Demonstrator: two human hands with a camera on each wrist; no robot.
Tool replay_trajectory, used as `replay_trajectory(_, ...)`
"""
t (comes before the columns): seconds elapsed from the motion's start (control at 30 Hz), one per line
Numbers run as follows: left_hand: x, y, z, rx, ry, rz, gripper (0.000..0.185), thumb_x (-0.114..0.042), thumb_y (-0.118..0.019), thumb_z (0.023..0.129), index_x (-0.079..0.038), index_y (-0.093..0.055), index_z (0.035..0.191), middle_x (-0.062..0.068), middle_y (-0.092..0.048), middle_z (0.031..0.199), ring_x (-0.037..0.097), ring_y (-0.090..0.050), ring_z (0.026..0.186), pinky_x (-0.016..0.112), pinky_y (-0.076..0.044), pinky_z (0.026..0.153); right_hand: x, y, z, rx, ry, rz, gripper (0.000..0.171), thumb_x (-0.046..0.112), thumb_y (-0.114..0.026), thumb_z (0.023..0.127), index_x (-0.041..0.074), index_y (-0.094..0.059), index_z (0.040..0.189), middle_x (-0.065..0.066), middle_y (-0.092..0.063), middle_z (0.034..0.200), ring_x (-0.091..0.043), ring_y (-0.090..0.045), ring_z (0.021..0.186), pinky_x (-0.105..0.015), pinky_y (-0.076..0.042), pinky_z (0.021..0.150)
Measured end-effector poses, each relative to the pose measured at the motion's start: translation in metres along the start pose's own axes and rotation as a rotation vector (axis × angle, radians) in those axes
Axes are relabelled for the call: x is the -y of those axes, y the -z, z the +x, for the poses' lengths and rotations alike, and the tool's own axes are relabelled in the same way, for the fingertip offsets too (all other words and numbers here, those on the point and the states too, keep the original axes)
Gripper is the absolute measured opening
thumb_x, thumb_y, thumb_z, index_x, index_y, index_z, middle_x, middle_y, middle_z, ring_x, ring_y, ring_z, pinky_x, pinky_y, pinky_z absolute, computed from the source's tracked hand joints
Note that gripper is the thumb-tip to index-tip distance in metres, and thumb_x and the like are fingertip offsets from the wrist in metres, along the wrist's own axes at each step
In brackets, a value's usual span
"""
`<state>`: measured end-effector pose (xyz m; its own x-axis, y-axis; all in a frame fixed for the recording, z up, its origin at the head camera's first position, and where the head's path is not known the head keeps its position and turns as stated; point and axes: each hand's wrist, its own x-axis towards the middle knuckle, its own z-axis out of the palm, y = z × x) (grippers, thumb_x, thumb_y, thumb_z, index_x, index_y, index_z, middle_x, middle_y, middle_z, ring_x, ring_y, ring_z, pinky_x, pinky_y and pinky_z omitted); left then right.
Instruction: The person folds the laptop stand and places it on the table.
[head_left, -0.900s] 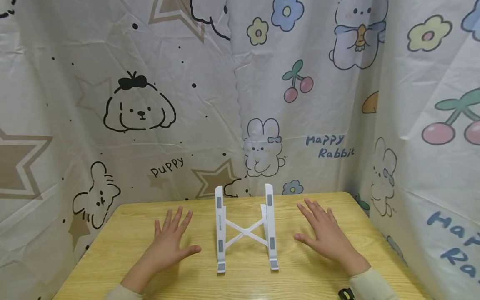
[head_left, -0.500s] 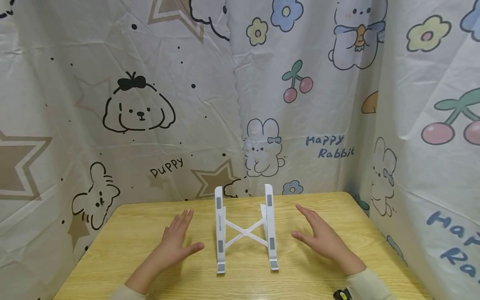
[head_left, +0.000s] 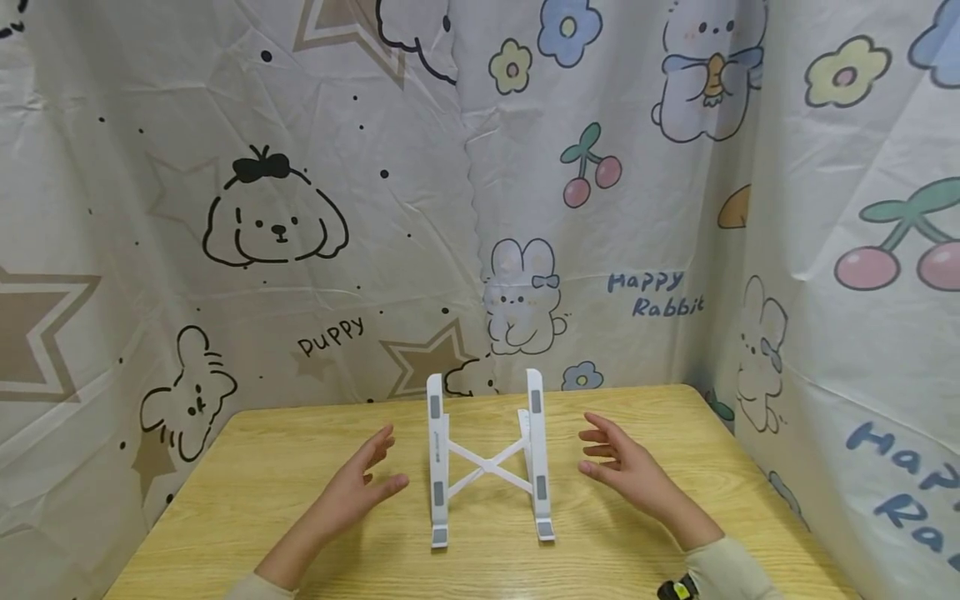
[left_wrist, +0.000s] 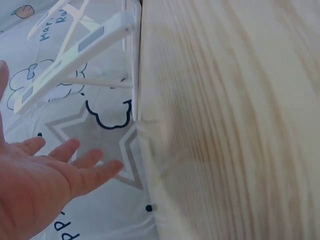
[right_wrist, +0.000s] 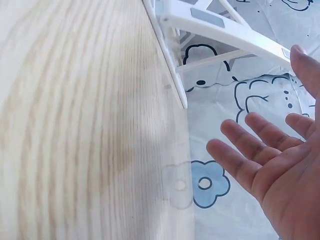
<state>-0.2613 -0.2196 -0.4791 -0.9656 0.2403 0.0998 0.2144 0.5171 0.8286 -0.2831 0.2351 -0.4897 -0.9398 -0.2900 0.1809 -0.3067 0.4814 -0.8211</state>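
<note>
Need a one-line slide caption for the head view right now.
Two open hands, left hand and right hand, flank a white folding stand on a wooden table, neither touching it.

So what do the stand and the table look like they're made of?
Stand: looks like white moulded plastic, smooth and matt, thin crossed struts, with grey pads, maybe rubber. Table: pale wood or wood-look laminate, going by the long grain lines; the smooth, even surface leaves that open.
</note>
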Motion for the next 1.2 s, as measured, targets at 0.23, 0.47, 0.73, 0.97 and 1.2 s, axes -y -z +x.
replay_trajectory(0.23, 0.001, -0.005, 0.003, 0.034, -0.007, -0.22, 0.073, -0.02, -0.072, 0.098, -0.008, -0.033, 0.158, 0.027, -0.049, 0.151, 0.046, -0.051, 0.135, 0.043, -0.055, 0.104, 0.001, -0.005, 0.002, 0.063, -0.005, 0.212, 0.072, 0.023, -0.07, 0.098, 0.01, -0.032, 0.159, -0.03, -0.056, 0.142, -0.039, -0.063, 0.122, -0.031, -0.059, 0.095)
replay_trajectory(0.47, 0.002, -0.011, 0.01, 0.03, 0.041, -0.34, 0.065, -0.02, -0.07, 0.099, -0.004, -0.041, 0.154, 0.028, -0.053, 0.146, 0.035, -0.062, 0.125, 0.039, -0.057, 0.099, 0.002, -0.008, 0.005, 0.089, -0.036, 0.334, 0.07, 0.018, -0.07, 0.099, 0.007, -0.034, 0.158, -0.034, -0.053, 0.143, -0.035, -0.065, 0.12, -0.043, -0.06, 0.094)
replay_trajectory(0.73, 0.0, -0.017, 0.015, 0.046, 0.069, -0.433, 0.064, -0.017, -0.071, 0.098, 0.0, -0.042, 0.152, 0.032, -0.053, 0.141, 0.036, -0.063, 0.12, 0.053, -0.057, 0.096, 0.002, -0.017, 0.013, 0.112, -0.055, 0.41, 0.064, 0.009, -0.065, 0.1, 0.006, -0.036, 0.157, -0.034, -0.053, 0.142, -0.038, -0.067, 0.117, -0.055, -0.06, 0.091)
replay_trajectory(0.97, 0.004, -0.024, 0.021, 0.07, 0.08, -0.465, 0.065, -0.016, -0.07, 0.098, 0.005, -0.039, 0.151, 0.033, -0.057, 0.135, 0.04, -0.067, 0.116, 0.055, -0.059, 0.092, 0.003, -0.03, 0.02, 0.16, -0.082, 0.461, 0.068, 0.009, -0.068, 0.098, 0.005, -0.033, 0.157, -0.03, -0.06, 0.135, -0.039, -0.068, 0.114, -0.053, -0.061, 0.089)
replay_trajectory(1.2, 0.006, -0.031, 0.023, 0.084, 0.081, -0.512, 0.061, -0.012, -0.071, 0.097, 0.012, -0.041, 0.145, 0.029, -0.062, 0.13, 0.031, -0.071, 0.108, 0.055, -0.06, 0.09, 0.005, -0.037, 0.02, 0.166, -0.111, 0.473, 0.063, 0.005, -0.066, 0.099, 0.008, -0.037, 0.155, -0.025, -0.062, 0.132, -0.027, -0.071, 0.106, -0.053, -0.061, 0.088)
